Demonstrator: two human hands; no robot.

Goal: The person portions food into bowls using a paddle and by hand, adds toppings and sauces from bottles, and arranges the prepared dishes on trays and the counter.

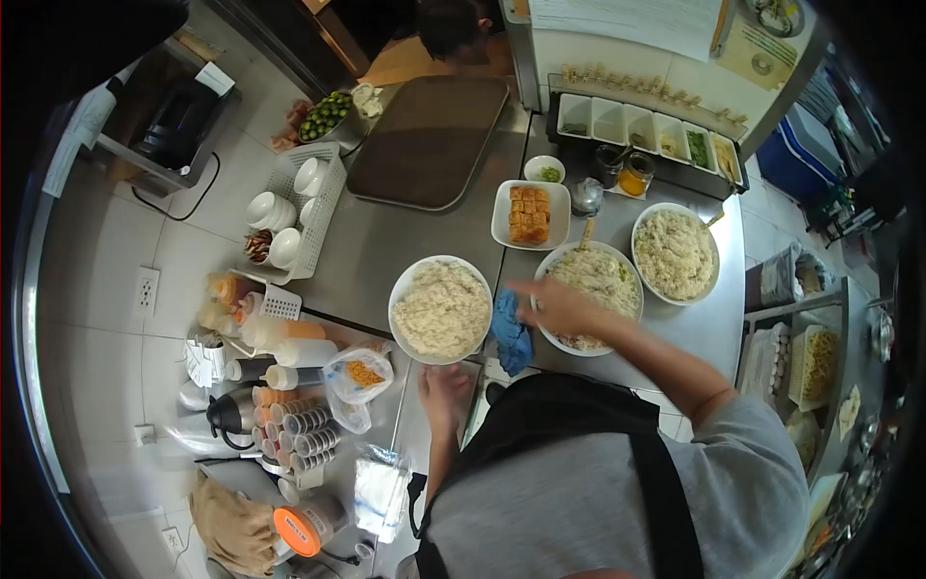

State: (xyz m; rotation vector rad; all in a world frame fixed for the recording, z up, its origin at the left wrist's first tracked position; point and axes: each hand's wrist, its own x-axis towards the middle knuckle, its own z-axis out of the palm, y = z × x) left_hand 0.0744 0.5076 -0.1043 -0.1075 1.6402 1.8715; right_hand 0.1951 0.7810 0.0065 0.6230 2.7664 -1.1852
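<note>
My left hand [445, 394] is just below the near rim of a large white bowl of what looks like rice [441, 311]. Its fingers look loosely spread, and I cannot tell whether they touch the bowl. Over the left edge of a second bowl of rice [606, 280], my right hand [561, 309] stretches a finger leftward, with nothing visible in it. A crumpled blue cloth [512, 333] lies beside that fingertip, between the two bowls. Farther right is a third rice bowl [675, 256]. Behind them sits a white dish with cut golden-brown pieces [529, 214].
A brown tray [429, 143] lies at the back. Left are a white basket [311, 236] of small bowls, squeeze bottles [299, 351], stacked lidded cups [307, 434] and a plastic bag [352, 386]. A condiment rack [646, 135] stands back right. Another person [453, 34] is beyond the tray.
</note>
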